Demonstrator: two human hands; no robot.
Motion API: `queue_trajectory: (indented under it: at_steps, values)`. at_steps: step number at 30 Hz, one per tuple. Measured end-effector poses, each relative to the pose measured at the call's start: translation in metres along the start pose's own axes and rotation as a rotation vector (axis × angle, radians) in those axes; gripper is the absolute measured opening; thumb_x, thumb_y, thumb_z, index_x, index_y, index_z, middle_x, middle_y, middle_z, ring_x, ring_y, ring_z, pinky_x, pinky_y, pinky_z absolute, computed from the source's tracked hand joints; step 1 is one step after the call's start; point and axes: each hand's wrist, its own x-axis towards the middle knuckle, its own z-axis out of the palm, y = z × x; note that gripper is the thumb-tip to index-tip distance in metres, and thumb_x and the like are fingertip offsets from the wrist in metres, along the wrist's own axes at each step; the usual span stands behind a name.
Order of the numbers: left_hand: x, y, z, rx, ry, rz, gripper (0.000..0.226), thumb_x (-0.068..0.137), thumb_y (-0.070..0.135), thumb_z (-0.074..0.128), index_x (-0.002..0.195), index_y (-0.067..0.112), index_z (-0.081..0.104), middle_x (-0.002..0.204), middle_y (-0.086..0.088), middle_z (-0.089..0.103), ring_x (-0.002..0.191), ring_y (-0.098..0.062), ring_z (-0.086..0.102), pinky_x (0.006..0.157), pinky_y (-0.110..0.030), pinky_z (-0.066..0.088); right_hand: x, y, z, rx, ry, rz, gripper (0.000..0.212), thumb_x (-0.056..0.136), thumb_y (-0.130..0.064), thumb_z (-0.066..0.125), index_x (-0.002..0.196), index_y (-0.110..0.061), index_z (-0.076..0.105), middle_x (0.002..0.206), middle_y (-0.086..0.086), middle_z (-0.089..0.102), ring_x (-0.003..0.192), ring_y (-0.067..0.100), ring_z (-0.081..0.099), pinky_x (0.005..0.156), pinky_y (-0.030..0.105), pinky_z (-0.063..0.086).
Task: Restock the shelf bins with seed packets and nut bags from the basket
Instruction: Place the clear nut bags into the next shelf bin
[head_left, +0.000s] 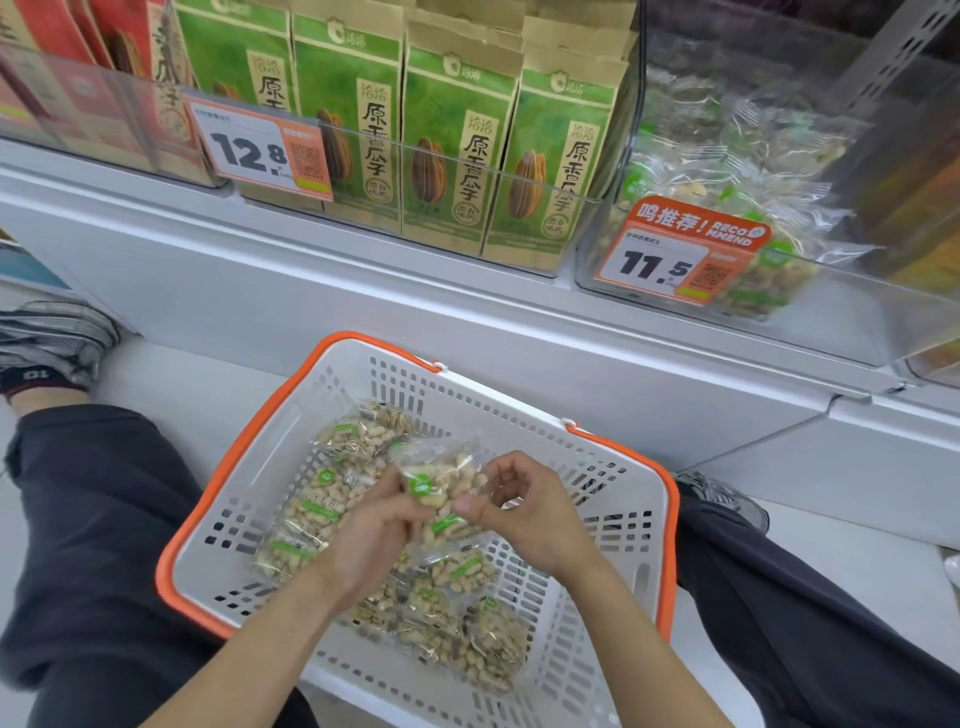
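A white basket with an orange rim (519, 415) sits on the floor between my knees, holding several clear nut bags (467, 639) with green labels. Above its middle, both hands hold a small stack of nut bags (436, 483). My left hand (371, 540) grips the stack from the left and below. My right hand (524, 506) pinches its right edge with thumb and fingers. On the shelf above, a clear bin (831, 291) at the right holds similar nut bags. The bin to its left is filled with green seed packets (457, 140).
Price tags reading 12.8 (260, 148) and 11.5 (675, 260) hang on the bin fronts. Red packets (78, 62) fill the far-left bin. A white shelf ledge (467, 312) juts out just behind the basket. My legs in dark trousers flank the basket.
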Motion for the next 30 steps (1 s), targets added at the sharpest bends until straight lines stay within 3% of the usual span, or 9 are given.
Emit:
queue_trajectory:
  at_steps: [2, 3, 4, 6, 8, 12, 18, 24, 30]
  values:
    - [-0.003, 0.003, 0.004, 0.148, 0.068, -0.014, 0.119, 0.059, 0.041, 0.090, 0.145, 0.001, 0.019, 0.130, -0.013, 0.060, 0.121, -0.019, 0.059, 0.115, -0.048, 0.035, -0.001, 0.000, 0.004, 0.000, 0.012, -0.001, 0.048, 0.064, -0.045, 0.088, 0.093, -0.017, 0.062, 0.085, 0.001, 0.063, 0.070, 0.011, 0.054, 0.066, 0.028, 0.051]
    - [-0.007, 0.006, 0.010, 0.272, 0.079, -0.005, 0.117, 0.059, 0.057, 0.087, 0.142, 0.002, 0.026, 0.127, -0.010, 0.061, 0.119, -0.017, 0.058, 0.112, -0.045, 0.040, -0.001, 0.000, 0.006, 0.005, 0.018, -0.001, 0.048, 0.064, -0.044, 0.088, 0.093, -0.017, 0.061, 0.084, 0.000, 0.062, 0.070, 0.011, 0.054, 0.065, 0.028, 0.051]
    - [-0.008, 0.008, 0.016, 0.370, 0.112, 0.027, 0.098, 0.064, 0.064, 0.080, 0.130, 0.005, 0.038, 0.114, -0.006, 0.064, 0.108, -0.011, 0.061, 0.103, -0.039, 0.048, -0.001, -0.001, 0.007, 0.007, 0.016, 0.004, 0.047, 0.066, -0.043, 0.088, 0.094, -0.017, 0.061, 0.085, -0.001, 0.062, 0.070, 0.011, 0.055, 0.066, 0.028, 0.051]
    - [-0.008, 0.011, 0.019, 0.527, 0.210, 0.160, 0.048, 0.078, 0.051, 0.070, 0.102, 0.015, 0.049, 0.085, 0.003, 0.060, 0.078, 0.004, 0.062, 0.073, -0.018, 0.053, -0.001, -0.004, 0.005, -0.005, -0.026, 0.030, 0.046, 0.070, -0.037, 0.089, 0.099, -0.018, 0.059, 0.091, -0.002, 0.063, 0.074, 0.009, 0.058, 0.070, 0.031, 0.053]
    - [-0.008, 0.018, 0.016, 0.664, 0.180, 0.280, 0.029, 0.085, 0.035, 0.072, 0.104, 0.026, 0.053, 0.082, 0.001, 0.062, 0.074, 0.006, 0.064, 0.065, -0.016, 0.052, 0.000, -0.009, -0.002, -0.051, -0.096, 0.062, 0.061, 0.067, -0.030, 0.093, 0.114, -0.022, 0.054, 0.109, -0.005, 0.062, 0.087, 0.006, 0.062, 0.076, 0.031, 0.057]
    - [-0.010, 0.030, 0.009, 0.871, -0.059, 0.291, 0.048, 0.079, 0.032, 0.081, 0.121, 0.033, 0.056, 0.098, 0.027, 0.068, 0.090, 0.005, 0.066, 0.077, -0.013, 0.050, -0.004, -0.023, -0.016, -0.245, -0.176, 0.012, 0.106, 0.055, -0.027, 0.098, 0.139, -0.048, 0.038, 0.130, -0.023, 0.050, 0.113, -0.001, 0.055, 0.091, 0.028, 0.055]
    - [-0.008, 0.040, 0.022, 0.986, -0.098, 0.355, 0.063, 0.064, 0.038, 0.091, 0.119, 0.041, 0.060, 0.110, 0.025, 0.068, 0.099, 0.004, 0.066, 0.088, -0.017, 0.053, -0.009, -0.039, -0.019, -0.505, -0.181, -0.154, 0.083, 0.055, -0.035, 0.097, 0.127, -0.041, 0.057, 0.116, -0.022, 0.062, 0.107, -0.002, 0.057, 0.089, 0.020, 0.048]
    - [-0.009, 0.053, 0.042, 1.207, 0.001, 0.485, 0.093, 0.049, 0.068, 0.084, 0.126, 0.054, 0.033, 0.117, 0.037, 0.045, 0.108, 0.018, 0.045, 0.081, -0.003, 0.038, -0.013, -0.053, -0.045, -0.455, -0.067, -0.196, 0.073, 0.062, -0.031, 0.094, 0.125, -0.043, 0.058, 0.119, -0.024, 0.063, 0.114, -0.002, 0.056, 0.095, 0.032, 0.052]
    - [0.003, 0.082, 0.069, 1.342, -0.051, 0.624, 0.084, 0.057, 0.064, 0.084, 0.129, 0.051, 0.043, 0.106, 0.030, 0.065, 0.098, 0.010, 0.059, 0.084, -0.018, 0.050, -0.026, -0.085, -0.081, -0.578, -0.011, -0.201, 0.068, 0.059, -0.035, 0.095, 0.115, -0.044, 0.057, 0.112, -0.027, 0.059, 0.104, -0.011, 0.052, 0.083, 0.014, 0.044]
